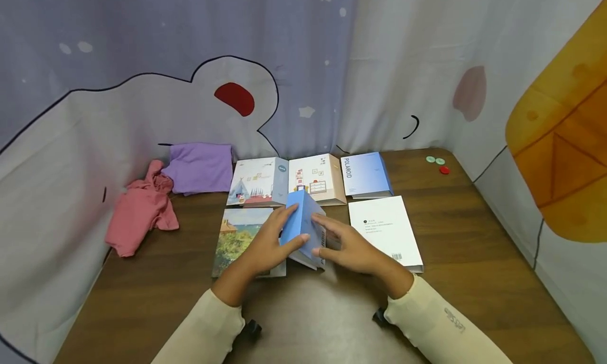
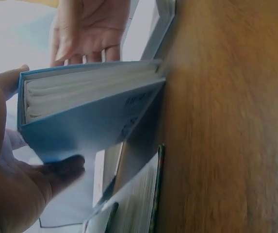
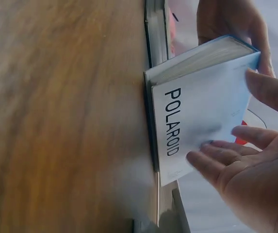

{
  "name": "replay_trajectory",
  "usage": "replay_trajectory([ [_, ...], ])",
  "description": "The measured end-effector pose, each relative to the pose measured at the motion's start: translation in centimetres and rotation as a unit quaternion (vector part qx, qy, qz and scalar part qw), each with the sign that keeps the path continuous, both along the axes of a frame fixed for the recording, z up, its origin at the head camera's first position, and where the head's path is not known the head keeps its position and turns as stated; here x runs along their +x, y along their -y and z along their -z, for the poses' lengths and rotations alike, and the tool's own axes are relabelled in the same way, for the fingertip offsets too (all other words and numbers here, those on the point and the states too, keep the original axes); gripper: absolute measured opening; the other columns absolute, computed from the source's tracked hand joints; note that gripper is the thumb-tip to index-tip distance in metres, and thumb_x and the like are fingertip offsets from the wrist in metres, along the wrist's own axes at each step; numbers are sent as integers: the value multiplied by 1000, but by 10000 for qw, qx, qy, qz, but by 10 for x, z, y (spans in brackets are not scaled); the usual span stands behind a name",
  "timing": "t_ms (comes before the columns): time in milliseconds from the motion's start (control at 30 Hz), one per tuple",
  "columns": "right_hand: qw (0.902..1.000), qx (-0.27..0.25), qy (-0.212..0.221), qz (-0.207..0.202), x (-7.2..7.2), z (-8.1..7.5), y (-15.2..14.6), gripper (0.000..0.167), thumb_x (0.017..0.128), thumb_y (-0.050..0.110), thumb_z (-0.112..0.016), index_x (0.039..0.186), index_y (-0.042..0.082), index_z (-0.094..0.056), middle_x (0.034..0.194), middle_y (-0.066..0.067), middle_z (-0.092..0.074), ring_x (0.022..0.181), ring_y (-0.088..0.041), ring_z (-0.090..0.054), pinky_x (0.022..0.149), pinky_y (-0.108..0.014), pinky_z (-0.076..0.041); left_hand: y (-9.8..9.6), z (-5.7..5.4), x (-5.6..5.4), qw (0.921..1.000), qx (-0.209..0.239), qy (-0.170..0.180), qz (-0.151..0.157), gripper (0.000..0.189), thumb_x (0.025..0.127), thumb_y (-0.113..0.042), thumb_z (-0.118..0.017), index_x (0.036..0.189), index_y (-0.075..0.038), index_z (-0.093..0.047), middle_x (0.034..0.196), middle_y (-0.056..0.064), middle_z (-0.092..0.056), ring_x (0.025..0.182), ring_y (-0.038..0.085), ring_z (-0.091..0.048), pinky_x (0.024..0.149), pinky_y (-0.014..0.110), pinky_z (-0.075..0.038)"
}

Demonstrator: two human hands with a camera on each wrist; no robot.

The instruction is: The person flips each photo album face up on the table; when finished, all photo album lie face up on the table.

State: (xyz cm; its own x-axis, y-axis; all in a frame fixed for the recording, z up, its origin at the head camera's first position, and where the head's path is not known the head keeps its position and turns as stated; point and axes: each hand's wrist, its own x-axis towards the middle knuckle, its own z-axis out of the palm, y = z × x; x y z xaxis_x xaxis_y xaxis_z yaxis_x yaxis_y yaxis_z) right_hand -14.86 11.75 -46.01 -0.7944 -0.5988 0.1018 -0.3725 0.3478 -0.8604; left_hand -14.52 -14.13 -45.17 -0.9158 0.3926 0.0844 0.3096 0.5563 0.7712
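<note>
A blue photo album point(image 1: 295, 216) marked POLAROID stands between the hands on its open edge, spine up and covers slightly spread. My left hand point(image 1: 267, 243) holds it across the spine, with the thumb on the spine side and the fingers along one cover, as the left wrist view point(image 2: 63, 172) shows. On the other side, my right hand point(image 1: 353, 245) has its fingers extended, fingertips at the lettered cover point(image 3: 202, 104). Left of the album lies a book with a landscape picture point(image 1: 242, 243); to the right lies a white book point(image 1: 386, 232), barcode side up.
Along the back lie two illustrated albums point(image 1: 253, 177) point(image 1: 310, 171) and another blue POLAROID album point(image 1: 365, 174). A purple cloth point(image 1: 199, 169) and a pink cloth point(image 1: 139, 211) are at left. Green discs point(image 1: 430, 159) and a red disc point(image 1: 444, 170) sit at back right, near the curtain.
</note>
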Motion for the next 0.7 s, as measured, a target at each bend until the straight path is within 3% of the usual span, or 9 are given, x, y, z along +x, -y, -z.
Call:
replay_trajectory([
  [100, 9986, 468, -240, 47, 0, 0, -2, 84, 99, 28, -84, 169, 9, -42, 178, -15, -36, 164, -43, -36, 128, -63, -39, 5, 3, 1, 9998, -177, 32, 62, 84, 106, -44, -71, 174, -15, -31, 176, 26, -32, 152, 49, -50, 114, 67, -52],
  [333, 9948, 966, -328, -39, 1, -1, -6, 86, 95, 22, -87, 168, 11, -44, 180, -10, -33, 166, -40, -33, 131, -63, -34, 4, 11, 6, 9984, -431, 282, 242, 91, 105, -43, -74, 172, -1, -28, 177, 27, -29, 163, 49, -34, 127, 68, -38],
  [433, 9935, 1071, -376, -34, 1, 0, -7, 84, 95, 20, -87, 167, 10, -46, 180, -10, -34, 166, -38, -33, 132, -61, -33, 1, 14, 6, 9980, -537, 285, 192, 92, 104, -45, -74, 172, -1, -29, 176, 27, -33, 163, 47, -36, 128, 67, -37],
  [700, 9880, 1457, -507, 56, 3, 5, -5, 78, 97, 20, -84, 165, 5, -48, 177, -16, -38, 163, -40, -39, 131, -60, -36, 1, 18, 2, 9936, -1033, -253, 369, 94, 99, -49, -80, 168, -1, -38, 168, 27, -48, 156, 50, -45, 124, 69, -40],
])
